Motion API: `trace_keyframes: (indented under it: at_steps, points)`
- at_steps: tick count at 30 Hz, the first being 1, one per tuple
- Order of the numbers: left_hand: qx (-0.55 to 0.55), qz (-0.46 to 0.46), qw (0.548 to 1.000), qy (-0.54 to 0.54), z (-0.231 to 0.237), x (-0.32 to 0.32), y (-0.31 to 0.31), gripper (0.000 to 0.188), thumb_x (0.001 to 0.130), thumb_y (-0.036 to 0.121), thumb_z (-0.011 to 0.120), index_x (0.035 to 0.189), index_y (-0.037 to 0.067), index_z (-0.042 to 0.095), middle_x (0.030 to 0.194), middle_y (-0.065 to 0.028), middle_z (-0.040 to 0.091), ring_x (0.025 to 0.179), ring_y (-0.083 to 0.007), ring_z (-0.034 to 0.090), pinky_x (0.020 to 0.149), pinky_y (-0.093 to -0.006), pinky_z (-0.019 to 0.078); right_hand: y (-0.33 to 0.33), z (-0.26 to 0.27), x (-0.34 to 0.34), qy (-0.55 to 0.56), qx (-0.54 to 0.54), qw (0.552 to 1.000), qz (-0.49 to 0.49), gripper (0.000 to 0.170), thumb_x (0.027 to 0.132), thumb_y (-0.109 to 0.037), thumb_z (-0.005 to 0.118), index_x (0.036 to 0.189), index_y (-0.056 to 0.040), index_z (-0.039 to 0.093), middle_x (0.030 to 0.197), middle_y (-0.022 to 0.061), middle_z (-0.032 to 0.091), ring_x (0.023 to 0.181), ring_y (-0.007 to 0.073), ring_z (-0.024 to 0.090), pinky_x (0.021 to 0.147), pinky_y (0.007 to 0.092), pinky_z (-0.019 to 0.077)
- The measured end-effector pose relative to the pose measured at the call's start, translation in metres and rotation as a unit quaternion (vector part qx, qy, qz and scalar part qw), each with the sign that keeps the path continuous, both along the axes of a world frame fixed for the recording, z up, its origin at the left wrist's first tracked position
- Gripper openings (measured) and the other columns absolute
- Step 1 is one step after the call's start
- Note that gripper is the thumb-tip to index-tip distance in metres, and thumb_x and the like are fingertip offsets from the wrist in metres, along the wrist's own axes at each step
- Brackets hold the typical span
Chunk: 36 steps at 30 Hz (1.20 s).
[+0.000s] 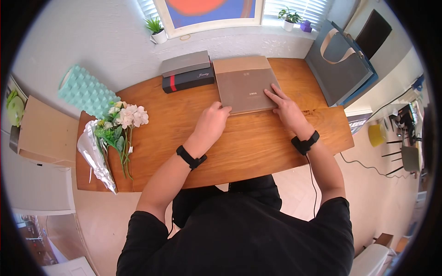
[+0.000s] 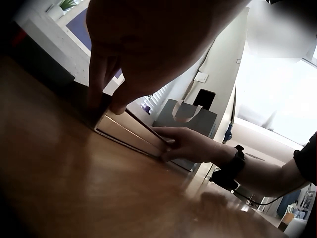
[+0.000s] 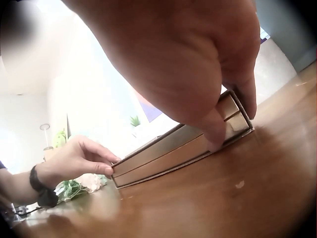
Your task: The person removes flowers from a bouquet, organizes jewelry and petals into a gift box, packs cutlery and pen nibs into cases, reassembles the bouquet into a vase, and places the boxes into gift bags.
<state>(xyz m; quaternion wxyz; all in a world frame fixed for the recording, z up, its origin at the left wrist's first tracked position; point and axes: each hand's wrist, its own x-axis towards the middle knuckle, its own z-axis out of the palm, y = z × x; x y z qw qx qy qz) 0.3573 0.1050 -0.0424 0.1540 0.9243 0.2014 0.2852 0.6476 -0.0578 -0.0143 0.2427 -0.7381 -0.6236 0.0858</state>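
A flat brown box [image 1: 246, 89] with a lighter band along its back lies on the wooden table. At its front left corner my left hand [image 1: 212, 123] grips it, thumb on the front face and fingers at the left side. My right hand [image 1: 291, 112] holds the front right corner, two fingers stretched over the lid. In the right wrist view the thumb of my right hand [image 3: 198, 74] presses the box's gold front face [image 3: 163, 158], and a finger reaches down its right side. The left wrist view shows my left hand [image 2: 143, 44] over the box's near corner [image 2: 131, 130].
Left of the box are a grey box [image 1: 186, 63] and a black box [image 1: 189, 80] with a red band. Flowers [image 1: 131, 116] and a silver wrap [image 1: 95, 154] lie at the table's left, by a mint textured object [image 1: 87, 89]. A grey-blue bag [image 1: 340, 69] stands at the back right.
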Motion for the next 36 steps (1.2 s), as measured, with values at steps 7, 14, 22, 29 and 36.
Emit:
trace_keyframes:
  at_steps: [7, 14, 22, 29, 36]
  points:
    - [0.0, 0.027, 1.0, -0.001, -0.01, 0.011, 0.031, 0.019, 0.098, 0.003, 0.075, 0.114, 0.003, 0.086, 0.11, -0.023, 0.079, 0.103, -0.0438, 0.077, 0.091, -0.0505, 0.0645, 0.033, -0.019, 0.014, 0.002, 0.055, 0.998, 0.019, 0.084, 0.09, 0.015, 0.075, 0.168, -0.0136, 0.06, 0.18, 0.0226, 0.048, 0.158, 0.0464, 0.054, 0.131, 0.047, 0.0512]
    - [0.047, 0.034, 0.998, -0.002, 0.012, -0.028, 0.0, 0.026, 0.097, 0.012, 0.081, 0.121, 0.002, 0.08, 0.118, -0.0197, 0.077, 0.108, -0.0429, 0.076, 0.095, -0.0513, 0.0641, 0.016, -0.021, -0.013, -0.123, 0.073, 0.99, 0.012, 0.088, 0.092, 0.008, 0.08, 0.173, -0.0123, 0.052, 0.179, 0.0241, 0.047, 0.159, 0.0478, 0.052, 0.13, 0.0509, 0.0502]
    - [0.021, 0.356, 0.931, -0.073, 0.021, -0.307, -0.027, 0.046, 0.093, 0.022, 0.095, 0.131, 0.003, 0.078, 0.127, -0.0184, 0.079, 0.124, -0.0407, 0.074, 0.107, -0.0484, 0.061, -0.129, -0.057, -0.159, 0.027, 0.123, 0.988, -0.088, 0.071, 0.102, -0.001, 0.081, 0.168, 0.0021, 0.054, 0.171, 0.027, 0.057, 0.157, 0.0478, 0.056, 0.13, 0.051, 0.0469]
    - [0.043, 0.642, 0.764, 0.045, -0.008, -0.471, 0.005, 0.1, 0.081, 0.045, 0.103, 0.15, -0.011, 0.056, 0.129, -0.0334, 0.074, 0.126, -0.0522, 0.071, 0.108, -0.0538, 0.06, -0.107, -0.05, -0.223, 0.049, 0.136, 0.989, 0.014, 0.067, 0.103, -0.001, 0.081, 0.166, 0.0011, 0.058, 0.166, 0.0254, 0.063, 0.153, 0.046, 0.061, 0.127, 0.0486, 0.05]
    - [-0.157, 0.653, 0.741, -0.031, -0.014, -0.476, 0.028, 0.092, 0.08, 0.038, 0.097, 0.146, -0.011, 0.055, 0.128, -0.0344, 0.076, 0.113, -0.0515, 0.078, 0.099, -0.0542, 0.0637, -0.038, -0.017, -0.255, 0.036, 0.108, 0.98, 0.165, 0.075, 0.097, -0.006, 0.089, 0.164, 0.0035, 0.057, 0.162, 0.0269, 0.062, 0.151, 0.0467, 0.06, 0.126, 0.0513, 0.0515]
